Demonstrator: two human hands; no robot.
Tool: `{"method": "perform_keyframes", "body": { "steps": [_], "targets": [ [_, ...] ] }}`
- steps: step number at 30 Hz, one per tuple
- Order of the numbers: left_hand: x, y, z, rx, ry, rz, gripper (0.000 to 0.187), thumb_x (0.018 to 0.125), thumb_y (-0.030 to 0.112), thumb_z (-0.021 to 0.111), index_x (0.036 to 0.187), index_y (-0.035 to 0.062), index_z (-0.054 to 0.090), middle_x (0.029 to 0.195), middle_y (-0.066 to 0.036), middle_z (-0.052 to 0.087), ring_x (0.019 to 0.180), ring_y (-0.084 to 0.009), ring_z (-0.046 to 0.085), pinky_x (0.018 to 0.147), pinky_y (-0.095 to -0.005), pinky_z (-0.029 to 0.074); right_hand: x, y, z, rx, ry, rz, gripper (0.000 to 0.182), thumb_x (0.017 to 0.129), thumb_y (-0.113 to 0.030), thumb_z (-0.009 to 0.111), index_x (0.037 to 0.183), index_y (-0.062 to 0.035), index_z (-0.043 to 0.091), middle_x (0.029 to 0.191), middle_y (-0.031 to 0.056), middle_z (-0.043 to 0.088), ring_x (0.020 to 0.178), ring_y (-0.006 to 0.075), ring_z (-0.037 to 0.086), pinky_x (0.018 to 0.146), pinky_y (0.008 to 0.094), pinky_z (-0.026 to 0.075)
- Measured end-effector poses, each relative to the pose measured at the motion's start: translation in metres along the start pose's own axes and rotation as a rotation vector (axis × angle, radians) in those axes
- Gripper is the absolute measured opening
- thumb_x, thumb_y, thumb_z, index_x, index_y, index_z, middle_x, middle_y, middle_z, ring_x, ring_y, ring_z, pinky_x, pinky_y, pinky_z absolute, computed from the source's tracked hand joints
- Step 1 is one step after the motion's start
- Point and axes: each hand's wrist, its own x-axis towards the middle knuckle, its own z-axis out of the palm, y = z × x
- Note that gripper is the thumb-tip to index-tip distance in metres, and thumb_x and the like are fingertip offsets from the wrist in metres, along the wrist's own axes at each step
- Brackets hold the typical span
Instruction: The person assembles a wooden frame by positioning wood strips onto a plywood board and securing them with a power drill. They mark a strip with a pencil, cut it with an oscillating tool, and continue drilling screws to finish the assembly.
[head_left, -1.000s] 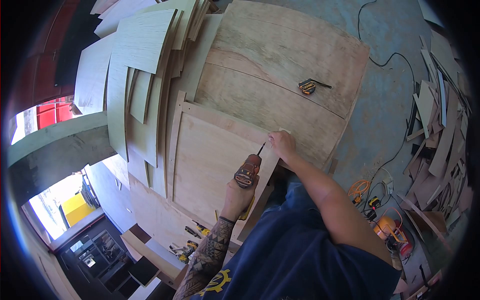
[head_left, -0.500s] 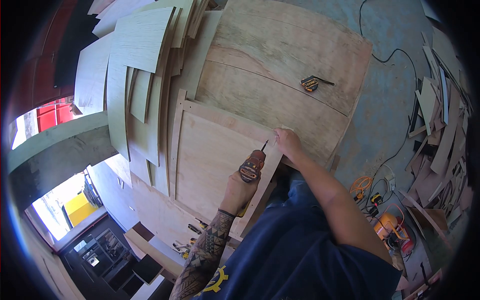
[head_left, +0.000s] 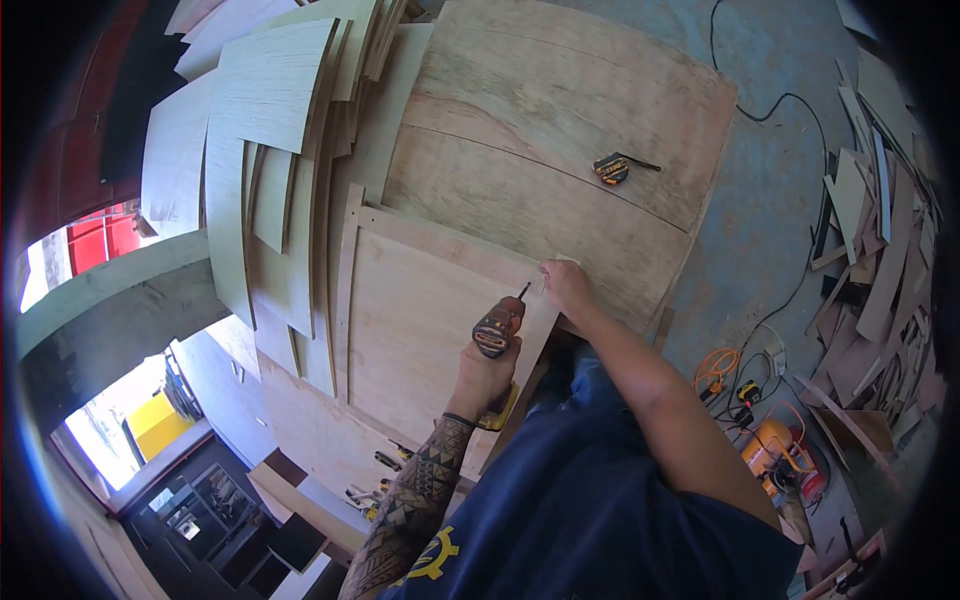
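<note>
My left hand (head_left: 485,372) is wrapped round the grip of a cordless drill (head_left: 498,328), whose thin bit points up and to the right. Just past the bit's tip, my right hand (head_left: 568,285) has its fingers pinched together at the corner of a wooden frame. Something small and thin shows under those fingertips, too small to make out. The bit's tip is close to them. This frame runs round a light plywood panel (head_left: 430,300), which lies beneath the drill.
A tape measure (head_left: 611,168) rests on the large plywood sheet (head_left: 530,90) ahead. Stacked boards (head_left: 270,90) stand at the left. Wood offcuts (head_left: 880,290) are heaped at the right, with an orange air compressor (head_left: 770,450) and cables nearby. Clamps (head_left: 390,457) lie lower left.
The view has shifted slightly, so everything sits a little further left. My left hand and the drill have tilted slightly; my right hand keeps its place at the frame's corner.
</note>
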Motion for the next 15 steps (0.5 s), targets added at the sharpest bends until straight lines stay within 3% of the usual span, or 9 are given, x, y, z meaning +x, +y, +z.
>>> {"method": "perform_keyframes", "body": {
  "steps": [2, 5, 7, 9, 10, 12, 13, 14, 15],
  "targets": [
    [0.003, -0.01, 0.006, -0.046, 0.021, 0.056, 0.045, 0.097, 0.038, 0.072, 0.123, 0.002, 0.073, 0.107, -0.026, 0.077, 0.108, -0.0421, 0.075, 0.09, -0.0471, 0.058, 0.0, -0.002, -0.001, -0.003, -0.006, 0.002, 0.022, 0.095, -0.014, 0.07, 0.114, -0.007, 0.078, 0.105, 0.0219, 0.077, 0.103, 0.0426, 0.073, 0.091, 0.0531, 0.058],
    [0.002, -0.02, 0.01, -0.068, 0.005, 0.044, 0.045, 0.097, 0.038, 0.073, 0.124, 0.0011, 0.071, 0.105, -0.025, 0.075, 0.096, -0.0327, 0.078, 0.085, -0.0446, 0.06, 0.003, 0.005, 0.003, -0.002, 0.045, -0.057, 0.024, 0.094, -0.014, 0.07, 0.116, -0.0084, 0.077, 0.105, 0.0216, 0.077, 0.101, 0.0404, 0.074, 0.09, 0.0524, 0.059],
    [-0.008, -0.033, 0.008, -0.096, -0.092, 0.037, 0.041, 0.098, 0.031, 0.075, 0.123, -0.0001, 0.069, 0.098, -0.016, 0.075, 0.082, -0.0188, 0.077, 0.072, -0.0377, 0.061, 0.001, 0.009, -0.002, 0.029, 0.03, -0.073, 0.024, 0.094, -0.014, 0.069, 0.116, -0.0095, 0.076, 0.103, 0.0193, 0.077, 0.098, 0.038, 0.075, 0.088, 0.0504, 0.06],
    [-0.024, -0.042, 0.008, -0.332, -0.021, -0.032, 0.039, 0.099, 0.03, 0.076, 0.122, -0.0003, 0.07, 0.096, -0.013, 0.076, 0.085, -0.021, 0.077, 0.076, -0.037, 0.06, 0.01, 0.009, -0.009, 0.058, 0.017, -0.112, 0.024, 0.093, -0.013, 0.069, 0.116, -0.0105, 0.075, 0.1, 0.017, 0.077, 0.095, 0.0356, 0.076, 0.086, 0.0484, 0.061],
    [-0.035, -0.05, 0.008, -0.566, 0.042, -0.112, 0.037, 0.099, 0.029, 0.077, 0.12, -0.0006, 0.07, 0.094, -0.011, 0.077, 0.088, -0.0231, 0.076, 0.08, -0.0363, 0.06, 0.012, 0.012, -0.008, 0.233, -0.018, -0.021, 0.025, 0.094, -0.01, 0.068, 0.118, -0.0084, 0.073, 0.1, 0.0152, 0.077, 0.094, 0.0313, 0.076, 0.084, 0.0456, 0.061],
    [-0.045, -0.089, 0.017, -0.628, 0.128, -0.08, 0.034, 0.099, 0.024, 0.078, 0.121, 0.0001, 0.07, 0.096, -0.007, 0.076, 0.087, -0.0182, 0.075, 0.077, -0.0334, 0.06, 0.011, 0.014, -0.003, 0.404, -0.086, 0.052, 0.025, 0.095, -0.007, 0.067, 0.12, -0.0063, 0.071, 0.1, 0.0134, 0.076, 0.093, 0.027, 0.076, 0.082, 0.0428, 0.062],
    [-0.048, -0.099, 0.019, -0.681, 0.189, -0.031, 0.032, 0.099, 0.019, 0.079, 0.123, 0.0007, 0.07, 0.098, -0.004, 0.075, 0.087, -0.0133, 0.073, 0.075, -0.0305, 0.059, 0.01, 0.014, -0.004, 0.808, -0.19, 0.178, 0.026, 0.097, -0.004, 0.065, 0.122, -0.0048, 0.069, 0.101, 0.0126, 0.075, 0.094, 0.0249, 0.075, 0.083, 0.0412, 0.063],
    [-0.053, -0.109, 0.022, -0.703, 0.234, 0.006, 0.025, 0.101, 0.017, 0.074, 0.121, 0.0021, 0.069, 0.082, 0.003, 0.062, 0.064, -0.0068, 0.06, 0.061, -0.0244, 0.054, 0.01, 0.012, -0.003, 1.204, -0.298, 0.317, 0.026, 0.098, -0.002, 0.063, 0.125, -0.0034, 0.067, 0.102, 0.0118, 0.073, 0.095, 0.0228, 0.075, 0.084, 0.0397, 0.064],
    [-0.058, -0.112, 0.02, -0.716, 0.258, 0.002, 0.025, 0.101, 0.017, 0.074, 0.121, 0.0021, 0.069, 0.082, 0.003, 0.062, 0.064, -0.0068, 0.06, 0.061, -0.0244, 0.054, 0.008, 0.003, -0.001, 1.192, -0.32, 0.303, 0.026, 0.098, -0.002, 0.063, 0.125, -0.0034, 0.067, 0.102, 0.0118, 0.073, 0.095, 0.0228, 0.075, 0.084, 0.0397, 0.064]
  ]
}}
